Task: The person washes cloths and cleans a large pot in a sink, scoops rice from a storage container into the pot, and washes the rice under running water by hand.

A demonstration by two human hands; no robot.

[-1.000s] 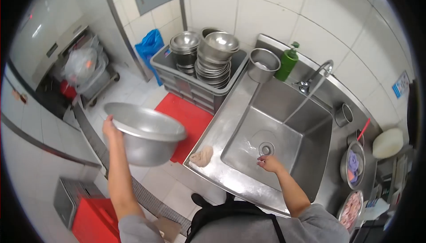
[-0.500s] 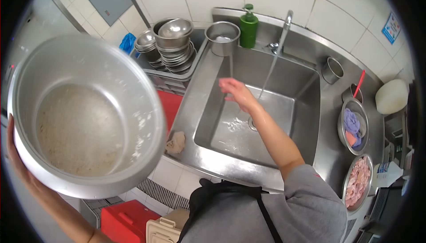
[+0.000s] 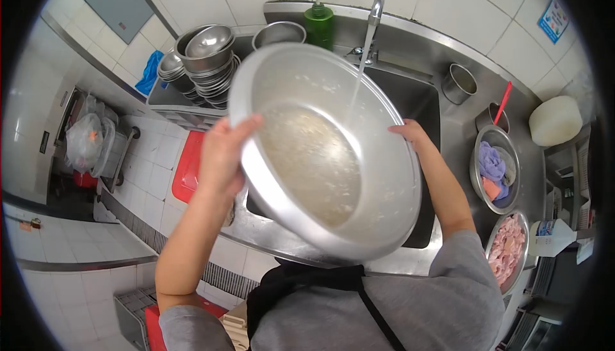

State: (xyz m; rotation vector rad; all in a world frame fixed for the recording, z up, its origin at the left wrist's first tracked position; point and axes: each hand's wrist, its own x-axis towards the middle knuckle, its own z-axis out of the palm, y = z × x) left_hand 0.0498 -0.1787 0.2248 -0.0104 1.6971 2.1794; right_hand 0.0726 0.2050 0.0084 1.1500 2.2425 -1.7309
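Observation:
A large silver metal pot is tilted over the sink, its inside facing me. My left hand grips its left rim, thumb over the edge. On the right rim, my right hand is closed with its thumb inside; most of its fingers are hidden behind the wall. Water runs from the faucet into the pot, and some shallow water with bits in it lies over the bottom.
Stacked metal bowls stand in a grey crate at left, near a green pump bottle. Along the right counter are a metal cup, a bowl of cloths and a bowl of raw meat. A red lid lies low at left.
The pot has moved from the left to over the sink, under the running water. My right hand, open over the sink before, has taken hold of the pot's right rim.

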